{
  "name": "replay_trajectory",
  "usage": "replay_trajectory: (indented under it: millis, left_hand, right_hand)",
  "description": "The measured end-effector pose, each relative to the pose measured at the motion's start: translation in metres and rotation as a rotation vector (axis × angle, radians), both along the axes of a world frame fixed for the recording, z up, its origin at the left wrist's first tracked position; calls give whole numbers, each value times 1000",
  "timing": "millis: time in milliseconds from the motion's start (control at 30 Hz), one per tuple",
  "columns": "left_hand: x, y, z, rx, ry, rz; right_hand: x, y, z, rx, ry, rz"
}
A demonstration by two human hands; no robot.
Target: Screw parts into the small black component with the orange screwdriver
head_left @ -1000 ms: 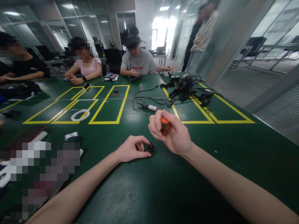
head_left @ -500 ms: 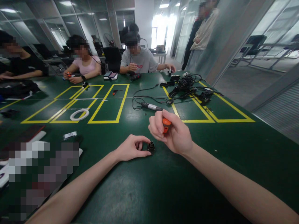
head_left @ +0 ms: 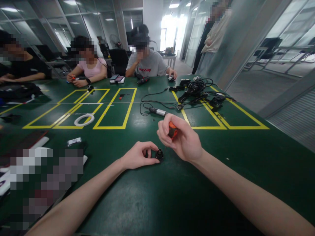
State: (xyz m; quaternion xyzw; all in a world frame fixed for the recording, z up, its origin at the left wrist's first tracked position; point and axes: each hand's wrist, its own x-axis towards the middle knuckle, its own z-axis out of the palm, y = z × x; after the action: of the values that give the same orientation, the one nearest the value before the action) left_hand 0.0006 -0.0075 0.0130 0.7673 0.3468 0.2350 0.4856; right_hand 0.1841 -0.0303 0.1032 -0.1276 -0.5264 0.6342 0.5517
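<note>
Head view: gripping an orange-and-black handle [head_left: 172, 131], probably a screwdriver's, in the curled right hand [head_left: 185, 140], with more of the dark side showing than half a second ago; so apparently rolled between the fingers, in keeping with a turning action, though with tip contact impossible to confirm. Unshifted meanwhile: a black cylindrical fitting [head_left: 159, 155], upright on the green table [head_left: 137, 200] between both hands, pinched by thumb and forefinger of the left hand [head_left: 139, 157], apparently steadied against that turning.
</note>
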Motion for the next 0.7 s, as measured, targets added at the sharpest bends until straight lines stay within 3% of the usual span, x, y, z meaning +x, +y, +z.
replay_trajectory:
  millis: [700]
  left_hand:
    - [0,-1,4,72,100,-16]
  right_hand:
    - [0,1,-2,-57,30,154]
